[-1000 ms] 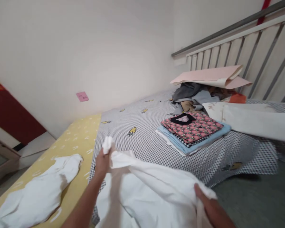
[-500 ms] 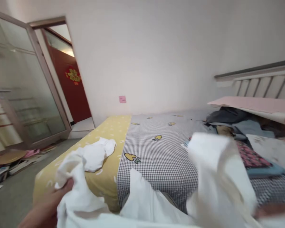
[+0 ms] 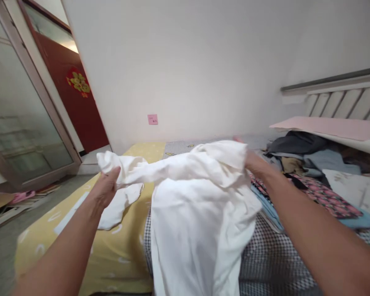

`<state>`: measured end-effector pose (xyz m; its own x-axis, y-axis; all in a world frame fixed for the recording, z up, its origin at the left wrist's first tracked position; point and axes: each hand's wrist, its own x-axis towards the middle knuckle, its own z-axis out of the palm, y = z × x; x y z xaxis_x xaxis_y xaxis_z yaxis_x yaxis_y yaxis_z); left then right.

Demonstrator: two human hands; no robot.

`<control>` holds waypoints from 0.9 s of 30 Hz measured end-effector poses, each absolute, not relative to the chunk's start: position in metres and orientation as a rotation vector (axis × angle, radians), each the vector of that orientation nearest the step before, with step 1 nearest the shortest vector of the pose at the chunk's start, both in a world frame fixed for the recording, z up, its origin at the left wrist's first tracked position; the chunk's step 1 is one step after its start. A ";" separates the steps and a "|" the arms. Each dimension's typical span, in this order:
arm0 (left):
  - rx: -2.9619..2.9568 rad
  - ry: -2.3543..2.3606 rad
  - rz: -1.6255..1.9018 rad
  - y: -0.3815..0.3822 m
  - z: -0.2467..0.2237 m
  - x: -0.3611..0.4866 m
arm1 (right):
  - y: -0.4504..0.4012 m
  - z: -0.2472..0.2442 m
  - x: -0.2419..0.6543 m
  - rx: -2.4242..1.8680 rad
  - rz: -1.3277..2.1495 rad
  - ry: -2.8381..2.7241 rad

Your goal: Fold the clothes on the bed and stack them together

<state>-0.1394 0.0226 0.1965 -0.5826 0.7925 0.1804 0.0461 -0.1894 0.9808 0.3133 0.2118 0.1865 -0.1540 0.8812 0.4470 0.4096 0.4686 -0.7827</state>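
A white garment (image 3: 191,205) is stretched in the air between both hands, its lower part hanging down over the front of the bed. My left hand (image 3: 110,185) is closed on the garment's left end. At its upper right, my right hand (image 3: 249,158) grips the cloth, with its fingers mostly hidden by the fabric. Below the left end, another white cloth (image 3: 111,216) lies crumpled on the yellow bedcover (image 3: 117,259).
Folded clothes, among them a pink floral one (image 3: 333,197), lie at the right under a pink board (image 3: 333,127). The checkered sheet (image 3: 271,255) covers the bed's right part. A glass door (image 3: 27,102) stands at the left.
Both hands have risen and moved forward, lifting the white garment and spreading it out over the bed. The view has turned slightly to the right.
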 end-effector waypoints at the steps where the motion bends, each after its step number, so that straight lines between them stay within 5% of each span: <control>1: 0.961 1.606 1.754 0.034 0.181 -0.146 | 0.219 0.174 0.311 -1.147 0.665 -1.777; 9: 1.386 2.369 1.169 0.009 -0.004 -0.164 | 0.176 0.012 0.332 -1.548 0.736 -1.448; 13: 1.797 2.504 1.021 -0.008 -0.039 -0.121 | 0.091 -0.078 0.336 -1.578 0.927 -1.355; 17: 2.129 2.431 0.480 0.000 -0.040 -0.083 | 0.009 -0.127 0.295 -1.472 0.918 -1.758; 22: 2.133 2.341 0.051 0.011 -0.034 -0.082 | -0.006 -0.087 0.238 -1.557 0.709 -2.194; 27: 2.157 2.260 0.202 0.021 -0.030 -0.106 | 0.075 0.041 0.288 -1.194 1.209 -1.704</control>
<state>-0.1063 0.0207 -0.0304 -0.0502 0.9955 0.0809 0.9940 0.0419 0.1006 0.2876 0.0754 0.0411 -0.3129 0.9489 0.0409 0.2751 0.1318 -0.9524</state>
